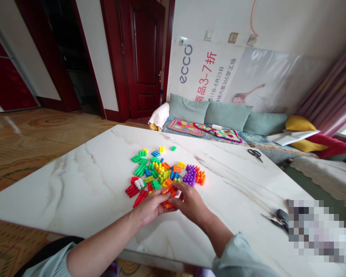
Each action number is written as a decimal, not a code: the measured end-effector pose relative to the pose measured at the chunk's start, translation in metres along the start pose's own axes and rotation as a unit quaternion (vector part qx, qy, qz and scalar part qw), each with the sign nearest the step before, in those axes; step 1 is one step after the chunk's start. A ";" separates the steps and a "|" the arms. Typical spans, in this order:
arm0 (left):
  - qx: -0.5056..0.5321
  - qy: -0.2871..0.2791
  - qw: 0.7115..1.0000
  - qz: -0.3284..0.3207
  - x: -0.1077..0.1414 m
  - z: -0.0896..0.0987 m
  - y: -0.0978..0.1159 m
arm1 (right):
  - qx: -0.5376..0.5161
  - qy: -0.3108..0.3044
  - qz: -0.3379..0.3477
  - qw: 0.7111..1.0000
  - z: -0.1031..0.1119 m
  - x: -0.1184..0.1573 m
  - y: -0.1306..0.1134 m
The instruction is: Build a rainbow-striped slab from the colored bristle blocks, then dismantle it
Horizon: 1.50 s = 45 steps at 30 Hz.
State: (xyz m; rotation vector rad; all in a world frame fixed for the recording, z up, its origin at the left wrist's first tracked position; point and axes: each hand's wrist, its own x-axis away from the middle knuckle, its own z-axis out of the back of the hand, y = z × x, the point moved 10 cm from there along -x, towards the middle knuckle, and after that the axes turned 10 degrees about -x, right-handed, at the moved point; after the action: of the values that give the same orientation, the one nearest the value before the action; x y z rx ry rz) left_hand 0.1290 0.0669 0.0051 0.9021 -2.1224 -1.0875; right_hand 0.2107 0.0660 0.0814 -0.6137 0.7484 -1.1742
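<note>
Near the front of the white marbled table (103, 184), my left hand (152, 207) is closed around orange plastic pieces (169, 205). My right hand (187, 200) meets it from the right, its thumb and fingers closed on the same orange pieces. Just beyond the hands lies a pile of coloured pieces: green ones (140, 169) and red ones (140, 198) at the left, yellow ones (158, 167) in the middle, a purple block (190, 175) and an orange block (200, 176) at the right. Fingers partly hide the held pieces.
Black scissors (255, 154) lie at the table's far right corner. A second pair (279, 219) lies nearer on the right, beside a pixelated area. Behind the table stands a sofa with green cushions (229, 114). A dark red door (144, 57) is at the back.
</note>
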 end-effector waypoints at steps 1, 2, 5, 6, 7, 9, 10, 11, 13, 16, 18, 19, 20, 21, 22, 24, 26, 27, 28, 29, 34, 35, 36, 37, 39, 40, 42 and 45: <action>-0.011 0.000 1.000 0.002 0.001 0.000 0.000 | -0.010 0.004 -0.005 1.000 0.000 0.000 0.001; -0.022 0.002 1.000 0.004 0.001 0.000 -0.001 | -0.026 0.011 -0.014 0.999 0.001 0.000 0.003; -0.062 0.026 0.998 0.009 0.001 0.005 -0.002 | -0.114 0.018 -0.065 0.991 0.001 0.000 0.014; -0.076 0.036 0.996 0.012 0.001 0.007 -0.002 | -0.146 0.016 -0.082 0.986 0.000 0.000 0.019; -0.091 0.044 0.995 0.014 0.001 0.008 -0.003 | -0.174 0.014 -0.096 0.980 -0.002 0.000 0.023; -0.118 0.055 0.991 0.020 0.001 0.010 -0.003 | -0.213 0.013 -0.106 0.971 -0.003 0.000 0.028; -0.130 0.061 0.989 0.021 0.001 0.011 -0.003 | -0.229 0.014 -0.105 0.968 -0.003 0.000 0.030; -0.141 0.067 0.988 0.021 0.001 0.012 -0.002 | -0.244 0.014 -0.103 0.964 -0.004 0.000 0.031; -0.159 0.082 0.984 0.019 0.001 0.015 0.000 | -0.267 0.011 -0.097 0.959 -0.004 -0.001 0.032; -0.178 0.106 0.978 0.007 0.000 0.019 0.005 | -0.268 0.017 -0.095 0.959 -0.002 -0.003 0.031; -0.190 0.127 0.974 -0.002 0.000 0.024 0.009 | -0.255 0.021 -0.089 0.962 0.000 -0.003 0.029; -0.198 0.137 0.971 -0.008 0.000 0.026 0.011 | -0.245 0.022 -0.082 0.966 0.002 -0.004 0.027; -0.208 0.147 0.967 -0.014 0.000 0.028 0.013 | -0.230 0.025 -0.072 0.970 0.003 -0.004 0.024; -0.221 0.155 0.963 -0.023 0.001 0.030 0.016 | -0.213 0.030 -0.060 0.975 0.006 -0.004 0.021; -0.236 0.159 0.958 -0.033 0.001 0.031 0.020 | -0.192 0.034 -0.048 0.980 0.008 -0.004 0.019; -0.273 0.158 0.947 -0.054 0.001 0.031 0.026 | -0.139 0.043 -0.033 0.989 0.011 -0.003 0.015; -0.314 0.159 0.933 -0.070 0.002 0.030 0.030 | -0.078 0.045 -0.027 0.996 0.013 -0.001 0.012; -0.334 0.161 0.925 -0.078 0.002 0.030 0.032 | -0.048 0.042 -0.021 0.998 0.013 0.000 0.010; -0.353 0.165 0.917 -0.086 0.002 0.031 0.034 | -0.021 0.039 -0.013 0.999 0.013 0.002 0.007; -0.368 0.169 0.909 -0.100 0.002 0.031 0.037 | 0.003 0.035 -0.002 0.999 0.013 0.003 0.003; -0.413 0.174 0.879 -0.165 0.003 0.029 0.045 | 0.090 0.007 0.057 0.994 0.005 0.008 -0.016; -0.420 0.173 0.876 -0.164 0.002 0.029 0.044 | 0.103 -0.001 0.059 0.993 0.003 0.008 -0.017; -0.426 0.172 0.874 -0.161 0.002 0.028 0.044 | 0.113 -0.007 0.057 0.992 0.001 0.008 -0.017; -0.429 0.171 0.873 -0.159 0.003 0.028 0.044 | 0.119 -0.011 0.054 0.991 0.000 0.008 -0.016; -0.429 0.170 0.873 -0.159 0.004 0.026 0.045 | 0.126 -0.015 0.047 0.991 -0.001 0.008 -0.015; -0.427 0.169 0.874 -0.158 0.004 0.025 0.045 | 0.129 -0.015 0.045 0.991 -0.001 0.008 -0.014; -0.424 0.167 0.877 -0.154 0.005 0.023 0.046 | 0.133 -0.013 0.045 0.990 0.000 0.008 -0.014; -0.412 0.164 0.885 -0.140 0.005 0.023 0.045 | 0.134 -0.010 0.049 0.990 0.002 0.008 -0.017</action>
State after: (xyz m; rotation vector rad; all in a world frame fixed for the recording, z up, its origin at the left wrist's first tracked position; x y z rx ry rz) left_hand 0.0958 0.0927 0.0325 0.8763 -1.0819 -1.6531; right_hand 0.2042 0.0537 0.0937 -0.3590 0.5849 -1.1515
